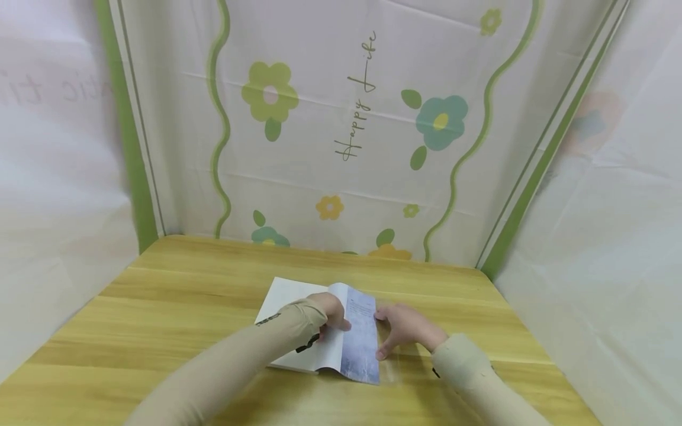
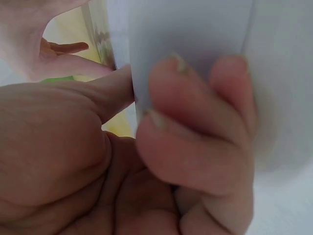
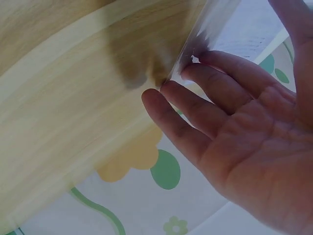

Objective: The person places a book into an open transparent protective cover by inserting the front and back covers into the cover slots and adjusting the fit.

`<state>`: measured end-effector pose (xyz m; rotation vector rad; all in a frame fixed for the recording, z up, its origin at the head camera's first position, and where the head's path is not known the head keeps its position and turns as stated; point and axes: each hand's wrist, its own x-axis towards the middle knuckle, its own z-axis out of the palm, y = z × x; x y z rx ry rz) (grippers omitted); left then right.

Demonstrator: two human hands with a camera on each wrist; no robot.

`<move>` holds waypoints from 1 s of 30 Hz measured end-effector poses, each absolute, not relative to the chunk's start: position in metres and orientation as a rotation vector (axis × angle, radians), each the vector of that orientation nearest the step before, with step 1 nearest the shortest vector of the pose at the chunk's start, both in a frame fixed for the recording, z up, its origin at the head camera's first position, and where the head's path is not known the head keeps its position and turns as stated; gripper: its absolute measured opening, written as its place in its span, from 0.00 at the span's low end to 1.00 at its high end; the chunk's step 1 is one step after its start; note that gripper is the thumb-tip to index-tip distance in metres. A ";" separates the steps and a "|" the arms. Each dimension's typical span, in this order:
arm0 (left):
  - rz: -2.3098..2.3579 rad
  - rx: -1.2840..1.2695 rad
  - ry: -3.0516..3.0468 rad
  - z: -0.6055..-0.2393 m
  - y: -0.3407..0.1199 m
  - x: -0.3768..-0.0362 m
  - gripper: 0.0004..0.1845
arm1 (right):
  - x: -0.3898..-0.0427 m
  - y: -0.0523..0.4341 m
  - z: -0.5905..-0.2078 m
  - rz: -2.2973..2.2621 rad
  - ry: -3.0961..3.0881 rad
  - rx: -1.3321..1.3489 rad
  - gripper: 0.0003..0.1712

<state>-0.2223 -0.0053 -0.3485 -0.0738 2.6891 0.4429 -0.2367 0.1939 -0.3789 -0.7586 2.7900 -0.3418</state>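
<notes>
An open book (image 1: 298, 290) lies on the wooden table, its white page on the left and a blue-grey printed flap (image 1: 362, 349) on the right. The white paper bulges up between them. My left hand (image 1: 327, 310) reaches over the book. In the left wrist view its curled fingers (image 2: 190, 117) lie against a white page (image 2: 195, 29), the thumb tip hidden behind that page's edge. My right hand (image 1: 405, 328) is at the flap's outer edge, thumb and fingers spread apart along it. The right wrist view shows these fingers nearly straight, tips at the edge.
Clear film (image 1: 391, 373) sticks out past the flap's right side onto the table (image 1: 176, 319). A white curtain (image 1: 319, 165) with flowers and lettering hangs behind the table's far edge. More pale sheeting (image 1: 602, 254) hangs at both sides.
</notes>
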 end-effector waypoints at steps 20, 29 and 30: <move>0.803 0.203 2.154 -0.362 -0.044 -0.254 0.26 | -0.239 0.193 -0.383 -0.361 2.791 -0.785 0.52; 0.591 0.336 2.295 -0.356 -0.040 -0.250 0.28 | -0.239 0.193 -0.382 -0.306 2.818 -0.809 0.52; 0.562 0.340 2.317 -0.356 -0.040 -0.250 0.28 | -0.238 0.193 -0.382 -0.305 2.819 -0.809 0.52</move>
